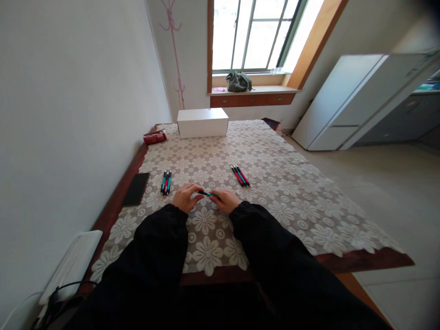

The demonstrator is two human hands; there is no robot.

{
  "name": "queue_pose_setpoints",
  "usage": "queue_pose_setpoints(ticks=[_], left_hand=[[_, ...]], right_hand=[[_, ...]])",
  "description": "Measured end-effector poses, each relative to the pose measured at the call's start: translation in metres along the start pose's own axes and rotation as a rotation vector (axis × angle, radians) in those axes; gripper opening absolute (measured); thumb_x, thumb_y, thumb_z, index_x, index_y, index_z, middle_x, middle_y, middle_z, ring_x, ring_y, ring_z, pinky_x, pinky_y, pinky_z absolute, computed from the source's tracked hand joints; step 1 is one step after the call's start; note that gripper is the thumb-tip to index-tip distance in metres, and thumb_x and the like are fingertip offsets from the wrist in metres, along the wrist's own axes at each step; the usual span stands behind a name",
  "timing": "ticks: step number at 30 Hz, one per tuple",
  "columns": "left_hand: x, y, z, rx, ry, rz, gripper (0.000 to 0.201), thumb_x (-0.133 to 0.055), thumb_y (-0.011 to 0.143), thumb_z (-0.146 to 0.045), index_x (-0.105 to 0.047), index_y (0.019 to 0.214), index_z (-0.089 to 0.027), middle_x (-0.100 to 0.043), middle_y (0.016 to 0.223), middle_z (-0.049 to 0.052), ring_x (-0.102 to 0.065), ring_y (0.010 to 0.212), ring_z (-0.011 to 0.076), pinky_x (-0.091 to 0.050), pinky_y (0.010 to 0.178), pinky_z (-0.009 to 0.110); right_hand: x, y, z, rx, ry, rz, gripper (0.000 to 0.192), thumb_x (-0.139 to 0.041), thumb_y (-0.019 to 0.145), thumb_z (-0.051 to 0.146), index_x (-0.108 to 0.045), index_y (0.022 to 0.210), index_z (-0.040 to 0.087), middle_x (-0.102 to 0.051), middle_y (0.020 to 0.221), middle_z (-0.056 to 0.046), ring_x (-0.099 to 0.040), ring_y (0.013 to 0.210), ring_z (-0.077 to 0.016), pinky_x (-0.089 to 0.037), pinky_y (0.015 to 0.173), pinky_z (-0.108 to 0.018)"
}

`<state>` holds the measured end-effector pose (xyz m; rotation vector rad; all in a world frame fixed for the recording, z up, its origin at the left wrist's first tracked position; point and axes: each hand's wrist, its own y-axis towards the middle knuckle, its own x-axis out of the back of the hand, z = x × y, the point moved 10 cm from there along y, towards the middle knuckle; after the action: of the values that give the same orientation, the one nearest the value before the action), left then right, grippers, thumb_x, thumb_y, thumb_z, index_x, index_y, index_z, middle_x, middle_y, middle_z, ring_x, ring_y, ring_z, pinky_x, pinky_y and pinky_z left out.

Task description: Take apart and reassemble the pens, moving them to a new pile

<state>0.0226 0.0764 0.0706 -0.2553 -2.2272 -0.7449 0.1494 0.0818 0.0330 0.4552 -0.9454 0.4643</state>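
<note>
Between my two hands is a slim pen (207, 194), black with a teal part, held roughly level just above the lace tablecloth. My left hand (185, 197) pinches its left end. At the other end, the fingers of my right hand (224, 200) are closed on it and partly hide it. To the left lies a small group of pens (165, 183) in teal, red and black, side by side. Another group of pens (241, 176), red, teal and black, rests slanted beyond my right hand.
A dark flat notebook-like object (136, 189) lies at the table's left edge. Farther back are a red packet (155, 137) and a long white box (202, 123). The floral tablecloth (288, 188) covers the table. A white power-strip-like object (74, 261) sits at lower left, with cables.
</note>
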Motion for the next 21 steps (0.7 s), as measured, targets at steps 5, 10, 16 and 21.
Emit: queue_pose_setpoints(ticks=[5,10,16,21], left_hand=[[-0.014,-0.002,0.007,0.041,0.006,0.088,0.016,-0.064,0.086,-0.036,-0.068,0.094,-0.022,-0.069,0.09,0.005,-0.063,0.086,0.019,-0.049,0.081,0.032],[-0.019,-0.002,0.006,0.059,0.064,0.139,0.018,-0.061,0.087,-0.038,-0.069,0.09,-0.023,-0.07,0.085,0.004,-0.062,0.083,0.0199,-0.046,0.077,0.032],[-0.019,-0.001,0.001,0.042,0.119,0.152,0.015,-0.06,0.087,-0.035,-0.07,0.087,-0.024,-0.07,0.087,0.005,-0.059,0.088,0.0222,-0.045,0.081,0.035],[-0.022,-0.002,-0.001,0.03,0.119,0.174,0.016,-0.057,0.088,-0.033,-0.07,0.085,-0.024,-0.069,0.087,0.005,-0.058,0.087,0.0221,-0.044,0.082,0.035]], right_hand=[[0.0,-0.001,0.003,0.021,-0.13,-0.001,0.022,-0.045,0.1,0.033,-0.063,0.108,0.023,-0.069,0.095,-0.005,-0.062,0.089,-0.0168,-0.039,0.075,-0.025],[-0.002,-0.001,0.003,0.033,-0.208,0.007,0.019,-0.047,0.099,0.031,-0.063,0.1,0.02,-0.069,0.093,-0.006,-0.062,0.09,-0.0182,-0.039,0.079,-0.027],[-0.008,0.0,0.003,0.027,-0.251,0.031,0.019,-0.05,0.098,0.032,-0.063,0.094,0.019,-0.069,0.089,-0.007,-0.063,0.086,-0.0186,-0.039,0.079,-0.029],[-0.012,0.001,0.005,0.055,-0.269,0.052,0.02,-0.05,0.098,0.032,-0.063,0.091,0.019,-0.07,0.087,-0.007,-0.063,0.084,-0.0183,-0.04,0.076,-0.028]])
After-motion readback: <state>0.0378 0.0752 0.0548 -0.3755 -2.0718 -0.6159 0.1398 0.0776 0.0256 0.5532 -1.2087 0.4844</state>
